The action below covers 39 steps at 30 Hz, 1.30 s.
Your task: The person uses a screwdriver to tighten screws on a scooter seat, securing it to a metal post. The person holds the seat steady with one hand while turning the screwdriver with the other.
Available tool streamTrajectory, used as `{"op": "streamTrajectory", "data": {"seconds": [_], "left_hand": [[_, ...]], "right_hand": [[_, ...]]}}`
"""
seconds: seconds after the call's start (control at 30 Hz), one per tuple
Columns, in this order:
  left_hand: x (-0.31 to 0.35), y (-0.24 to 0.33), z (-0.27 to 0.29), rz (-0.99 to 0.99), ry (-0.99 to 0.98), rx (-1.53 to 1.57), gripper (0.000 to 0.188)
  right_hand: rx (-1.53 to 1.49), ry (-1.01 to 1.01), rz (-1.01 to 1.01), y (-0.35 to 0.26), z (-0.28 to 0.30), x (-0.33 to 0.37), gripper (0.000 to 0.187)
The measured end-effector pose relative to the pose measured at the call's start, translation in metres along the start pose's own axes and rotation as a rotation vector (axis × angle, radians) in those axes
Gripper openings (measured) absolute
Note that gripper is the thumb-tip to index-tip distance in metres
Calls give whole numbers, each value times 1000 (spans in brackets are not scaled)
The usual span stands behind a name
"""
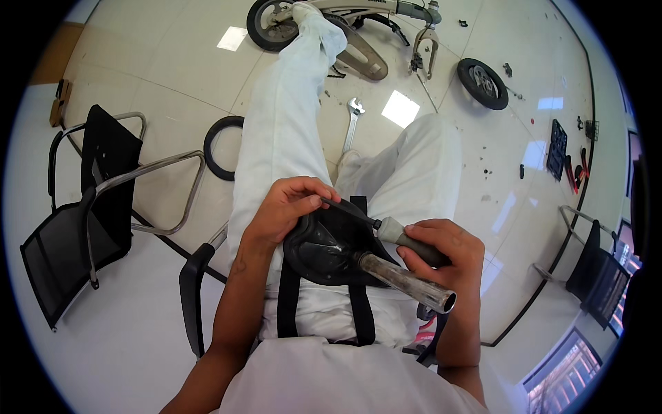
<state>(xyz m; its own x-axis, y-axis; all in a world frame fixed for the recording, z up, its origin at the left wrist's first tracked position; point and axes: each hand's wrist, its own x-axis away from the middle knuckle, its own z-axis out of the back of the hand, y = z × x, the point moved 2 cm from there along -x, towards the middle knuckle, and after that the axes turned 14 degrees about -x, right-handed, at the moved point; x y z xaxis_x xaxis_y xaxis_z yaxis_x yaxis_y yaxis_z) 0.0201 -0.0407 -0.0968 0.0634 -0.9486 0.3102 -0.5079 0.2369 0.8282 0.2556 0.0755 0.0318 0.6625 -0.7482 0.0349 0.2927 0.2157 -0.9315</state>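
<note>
A black bicycle saddle [317, 252] lies upside down in my lap, its metal seat post [410, 281] slanting toward the lower right. My right hand [448, 252] is wrapped round the grey handle of a hand tool [420, 245] above the saddle. From the front of that handle a thin dark strip [350, 208] runs to my left hand [293, 207]. Left thumb and fingers pinch the strip's far end. Whether it is the tool's blade or a separate piece, I cannot tell. Black straps [362, 314] lie across my lap.
On the tiled floor ahead are a partly dismantled bicycle [358, 52], an adjustable wrench [353, 124], a small wheel [483, 84] and a loose tyre [222, 148]. A tool case [557, 150] and red-handled pliers [571, 174] lie right. Black chairs [110, 155] stand left and right.
</note>
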Motion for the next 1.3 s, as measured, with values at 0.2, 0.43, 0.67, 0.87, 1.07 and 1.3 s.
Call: {"op": "streamTrajectory", "data": {"seconds": [0.2, 0.43, 0.67, 0.87, 1.07, 1.3], "left_hand": [[-2, -2, 1, -64, -47, 59, 11], [-3, -2, 0, -79, -42, 90, 10], [-2, -1, 1, -51, -8, 40, 9], [-4, -4, 4, -121, -30, -50, 11], [-3, -4, 5, -100, -3, -19, 12], [-3, -5, 5, -89, 7, -27, 14]], "right_hand": [[10, -8, 1, -1, 1, 1, 29], [41, -30, 25, 4, -1, 0, 31], [126, -92, 174, -4, 3, -7, 33], [143, -111, 211, -2, 4, -7, 33], [-4, -62, 75, 6, 2, -5, 29], [-269, -93, -279, 27, 7, -8, 27]]}}
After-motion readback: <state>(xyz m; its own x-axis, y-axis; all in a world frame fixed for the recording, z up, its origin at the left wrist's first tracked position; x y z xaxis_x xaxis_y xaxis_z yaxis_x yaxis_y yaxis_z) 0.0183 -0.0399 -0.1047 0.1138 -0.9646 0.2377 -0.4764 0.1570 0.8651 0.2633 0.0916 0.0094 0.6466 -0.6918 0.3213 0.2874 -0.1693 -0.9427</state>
